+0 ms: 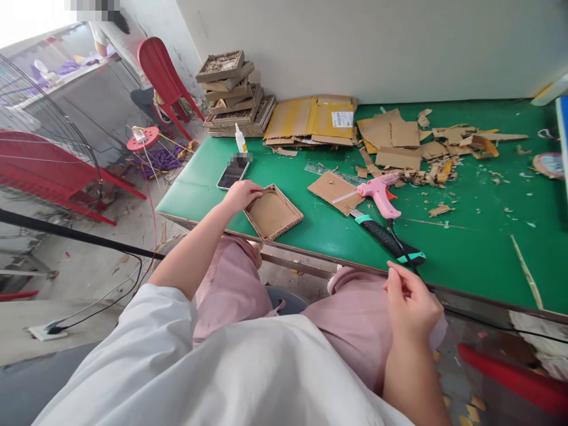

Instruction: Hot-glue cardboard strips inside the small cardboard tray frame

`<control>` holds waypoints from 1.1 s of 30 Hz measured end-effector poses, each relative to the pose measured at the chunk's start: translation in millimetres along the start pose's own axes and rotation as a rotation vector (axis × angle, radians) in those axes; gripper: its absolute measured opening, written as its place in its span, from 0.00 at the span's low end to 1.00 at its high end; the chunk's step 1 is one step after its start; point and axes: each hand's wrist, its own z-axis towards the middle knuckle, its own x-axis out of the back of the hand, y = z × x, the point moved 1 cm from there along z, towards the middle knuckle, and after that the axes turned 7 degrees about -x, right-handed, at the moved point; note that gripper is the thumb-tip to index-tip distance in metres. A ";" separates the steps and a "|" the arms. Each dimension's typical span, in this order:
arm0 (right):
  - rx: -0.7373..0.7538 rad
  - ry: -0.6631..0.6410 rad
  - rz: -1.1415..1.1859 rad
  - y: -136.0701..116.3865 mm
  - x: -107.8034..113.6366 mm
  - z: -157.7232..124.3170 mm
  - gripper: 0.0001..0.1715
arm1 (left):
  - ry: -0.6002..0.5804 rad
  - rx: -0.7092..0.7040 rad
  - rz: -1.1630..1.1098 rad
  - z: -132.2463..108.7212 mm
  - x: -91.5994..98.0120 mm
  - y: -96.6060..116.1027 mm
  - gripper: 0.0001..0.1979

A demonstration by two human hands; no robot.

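My left hand (242, 195) has its fingers closed on the upper left rim of a shallow square cardboard tray (273, 216), which lies on the green table. My right hand (410, 302) hovers by the table's front edge with its fingers curled in and the index finger partly straight; I see nothing in it. Nearest to it is a black and teal utility knife (386, 236). A pink hot glue gun (379, 195) with a glue stick in its back lies just beyond, partly over a flat cardboard piece (331, 188).
A stack of cardboard trays (237, 97), a white glue bottle (240, 141) and a phone (233, 173) are at the table's far left. Behind lie a flattened carton (310, 121) and cardboard scraps (437, 151). A person (122, 44) is near a red chair (164, 74).
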 end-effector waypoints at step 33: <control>1.024 -0.443 -0.409 -175.1 -201.5 89.0 0.13 | 0.219 -0.091 -0.079 -17.0 -24.3 5.1 0.11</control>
